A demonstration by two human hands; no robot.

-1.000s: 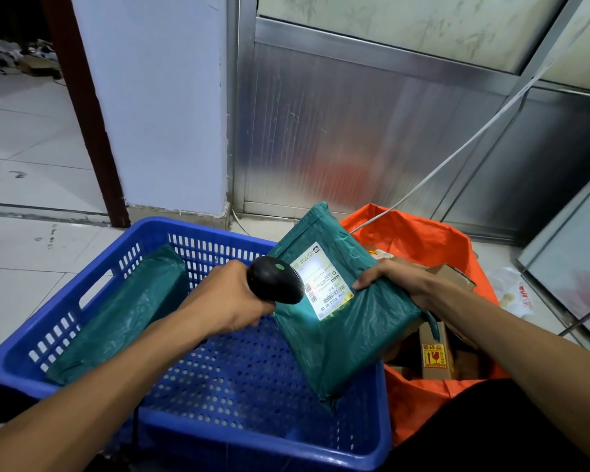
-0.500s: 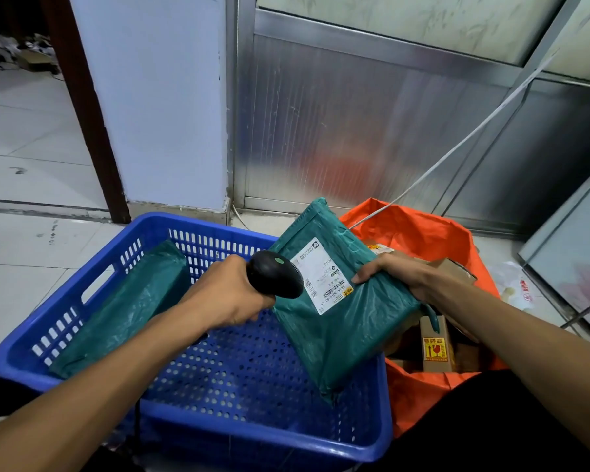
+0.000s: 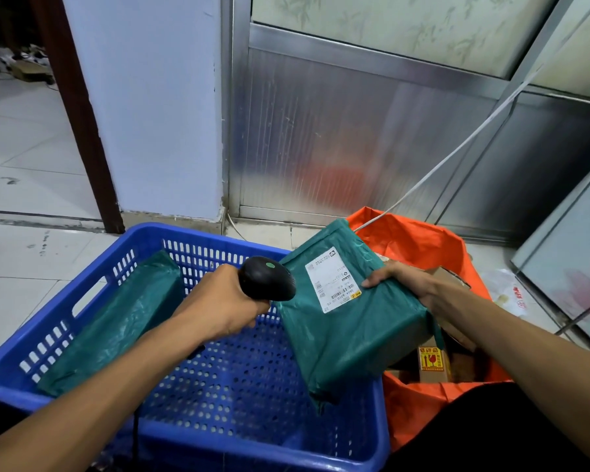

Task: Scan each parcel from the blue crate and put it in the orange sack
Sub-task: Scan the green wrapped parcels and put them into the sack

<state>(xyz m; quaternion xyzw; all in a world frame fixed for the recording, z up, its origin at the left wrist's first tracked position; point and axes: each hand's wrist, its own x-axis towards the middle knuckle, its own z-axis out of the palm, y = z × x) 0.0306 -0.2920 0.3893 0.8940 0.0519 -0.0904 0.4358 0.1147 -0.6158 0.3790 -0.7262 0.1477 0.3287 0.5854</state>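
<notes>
Parcel (image 3: 351, 332) label "A010" | right hand (image 3: 413, 284) grips it | left hand (image 3: 218, 304) grips scanner (image 3: 266, 279)

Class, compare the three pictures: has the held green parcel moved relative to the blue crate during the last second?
Yes, slightly. The green parcel, held by the right hand, has drifted right toward the orange sack, judged against the blue crate's rim.

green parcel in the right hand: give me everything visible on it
The dark green plastic mailer parcel is a bulky, boxy bag with wrinkled film. It is held tilted above the right end of the blue perforated plastic crate, next to the orange fabric sack. A white shipping label with barcodes faces up. The right hand grips its far right edge. The black handheld scanner in the left hand points at the label.
</notes>
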